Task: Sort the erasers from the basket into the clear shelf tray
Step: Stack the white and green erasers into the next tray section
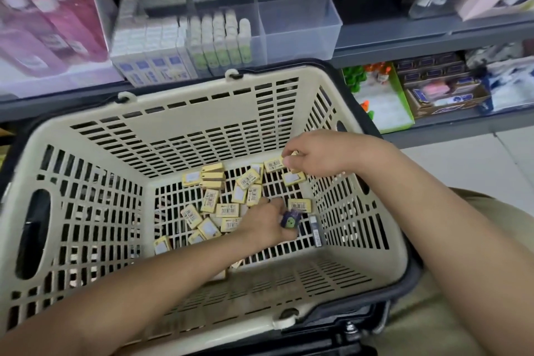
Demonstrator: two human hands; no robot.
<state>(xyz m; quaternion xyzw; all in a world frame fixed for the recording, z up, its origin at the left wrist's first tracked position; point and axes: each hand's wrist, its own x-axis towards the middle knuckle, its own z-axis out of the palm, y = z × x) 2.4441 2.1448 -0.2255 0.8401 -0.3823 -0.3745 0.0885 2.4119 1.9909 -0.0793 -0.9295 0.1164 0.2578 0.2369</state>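
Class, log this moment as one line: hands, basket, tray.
left hand: holds purple eraser | right hand: pinches yellow eraser | basket: many erasers inside | clear tray: right compartment empty

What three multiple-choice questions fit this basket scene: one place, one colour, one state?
1. Where do the yellow erasers lie? A in a drawer; B on the basket floor; C on a plate.
2. What colour is the eraser in the left hand? A dark blue; B white; C red.
3. What is the right hand doing? A lying flat; B holding a pen; C pinching a yellow eraser.
Answers: B, they are scattered over the slotted bottom; A, a dark blue block shows between its fingers; C, its fingertips close on one near the far right wall.
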